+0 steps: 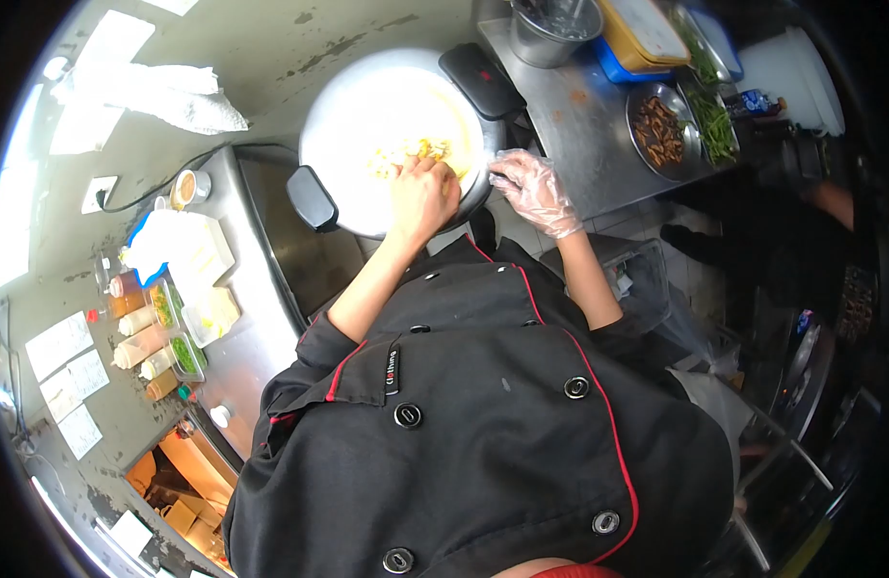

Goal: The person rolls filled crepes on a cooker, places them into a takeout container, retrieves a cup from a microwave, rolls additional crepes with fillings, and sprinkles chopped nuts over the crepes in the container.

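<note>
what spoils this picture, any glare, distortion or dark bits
Head view: strong fisheye bending, with black corners; head view: overexposure bleaches the pot's interior and washes out some of the yellow food by the left hand; head view: shiny highlights on the gloved right hand; head view: right side dim, the other person's dark clothing losing detail.

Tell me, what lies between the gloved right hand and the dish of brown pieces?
In the head view, bare steel counter lies between the right hand and the dish.
</note>
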`<move>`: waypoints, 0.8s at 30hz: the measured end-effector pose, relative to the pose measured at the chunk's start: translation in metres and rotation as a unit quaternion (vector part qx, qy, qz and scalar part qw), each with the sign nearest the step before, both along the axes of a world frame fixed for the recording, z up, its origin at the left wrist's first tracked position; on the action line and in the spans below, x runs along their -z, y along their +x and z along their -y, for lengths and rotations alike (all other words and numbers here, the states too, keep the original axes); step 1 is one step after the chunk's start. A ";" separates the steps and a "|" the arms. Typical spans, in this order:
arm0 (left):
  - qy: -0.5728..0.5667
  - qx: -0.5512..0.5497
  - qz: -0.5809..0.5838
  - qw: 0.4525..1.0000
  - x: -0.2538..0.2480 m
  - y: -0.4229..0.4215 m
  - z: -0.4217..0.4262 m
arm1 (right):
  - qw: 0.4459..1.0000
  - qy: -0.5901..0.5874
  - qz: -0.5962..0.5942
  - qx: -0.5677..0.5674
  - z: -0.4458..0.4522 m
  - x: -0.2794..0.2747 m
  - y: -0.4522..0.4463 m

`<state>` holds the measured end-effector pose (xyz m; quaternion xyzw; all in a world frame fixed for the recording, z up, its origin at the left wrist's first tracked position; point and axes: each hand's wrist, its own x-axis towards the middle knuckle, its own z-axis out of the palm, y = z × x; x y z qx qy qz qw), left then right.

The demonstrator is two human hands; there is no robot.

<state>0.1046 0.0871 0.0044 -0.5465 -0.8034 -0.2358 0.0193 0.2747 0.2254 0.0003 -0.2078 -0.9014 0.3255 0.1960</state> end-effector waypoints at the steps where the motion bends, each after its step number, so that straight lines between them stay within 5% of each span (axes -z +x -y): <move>1: 0.006 -0.004 0.007 1.000 0.000 0.000 0.000 | 1.000 -0.004 -0.004 -0.001 0.001 -0.001 0.000; 24: -0.004 -0.032 0.036 0.999 -0.007 -0.003 0.001 | 0.998 0.028 0.053 -0.026 0.031 0.001 -0.011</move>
